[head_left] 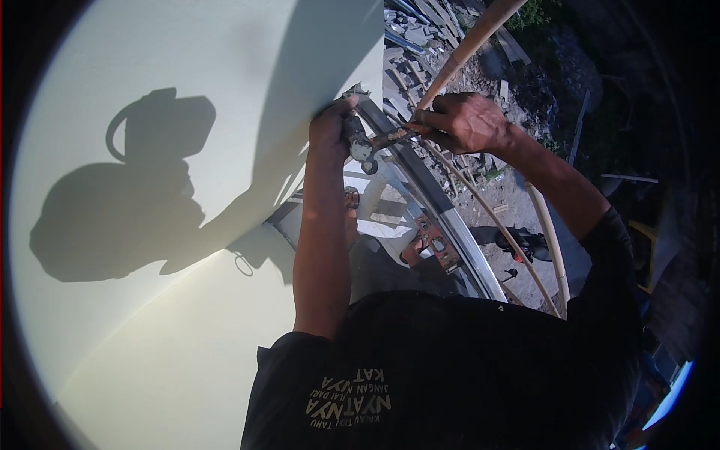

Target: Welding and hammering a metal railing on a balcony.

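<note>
My right hand [469,124] is closed around the handle of a hammer [363,152]. Its worn, pale-spattered head is beside my left wrist. My left hand [330,127] is closed at the edge of the pale wall [247,45], by the upper end of a long grey metal channel [409,161]. The hammer head and my own fingers hide what my left hand pinches. From there the channel slants down to the right, passing under the hammer handle.
Bamboo poles [472,49] cross on the right. Far below lie rubble and broken boards [420,34]. My sandalled foot [351,199] shows near a white surface [382,206]. A reddish perforated piece [437,244] lies beside the channel. My shadow falls on the wall.
</note>
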Demonstrator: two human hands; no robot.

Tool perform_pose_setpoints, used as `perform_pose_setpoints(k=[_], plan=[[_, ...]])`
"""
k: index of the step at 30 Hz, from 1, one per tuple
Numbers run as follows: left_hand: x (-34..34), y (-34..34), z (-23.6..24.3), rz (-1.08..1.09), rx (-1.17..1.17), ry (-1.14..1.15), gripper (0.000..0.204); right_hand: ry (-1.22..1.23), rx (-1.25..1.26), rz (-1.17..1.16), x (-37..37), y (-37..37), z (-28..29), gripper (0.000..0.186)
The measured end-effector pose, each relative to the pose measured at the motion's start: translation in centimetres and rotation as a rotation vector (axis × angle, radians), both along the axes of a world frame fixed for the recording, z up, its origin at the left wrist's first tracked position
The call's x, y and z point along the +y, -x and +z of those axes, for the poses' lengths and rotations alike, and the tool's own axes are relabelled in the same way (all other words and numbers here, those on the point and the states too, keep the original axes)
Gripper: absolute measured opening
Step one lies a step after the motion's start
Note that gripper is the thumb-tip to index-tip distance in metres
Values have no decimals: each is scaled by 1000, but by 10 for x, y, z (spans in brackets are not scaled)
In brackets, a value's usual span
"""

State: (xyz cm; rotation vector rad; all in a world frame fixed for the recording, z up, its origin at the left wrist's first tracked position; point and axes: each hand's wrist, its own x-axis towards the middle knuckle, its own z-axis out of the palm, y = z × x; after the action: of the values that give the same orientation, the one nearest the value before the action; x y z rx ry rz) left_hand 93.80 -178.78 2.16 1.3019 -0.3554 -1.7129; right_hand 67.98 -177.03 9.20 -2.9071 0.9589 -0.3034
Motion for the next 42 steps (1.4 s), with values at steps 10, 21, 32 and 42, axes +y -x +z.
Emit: perform_pose_setpoints(k=[10,21,32,42], plan=[[-8,-4,-14,-94,146,-30,24,-121,71,-105,3,-4,2,30],[-13,-8,-24,-104,30,-79,25,-197,116,-205,33,-12,4,32],[-18,-4,-35,-139,104,-77,24,-329,122,-322,33,-19,-1,30],[39,0,-55,120,-180,-96,24,-312,103,-342,35,-13,-2,31]])
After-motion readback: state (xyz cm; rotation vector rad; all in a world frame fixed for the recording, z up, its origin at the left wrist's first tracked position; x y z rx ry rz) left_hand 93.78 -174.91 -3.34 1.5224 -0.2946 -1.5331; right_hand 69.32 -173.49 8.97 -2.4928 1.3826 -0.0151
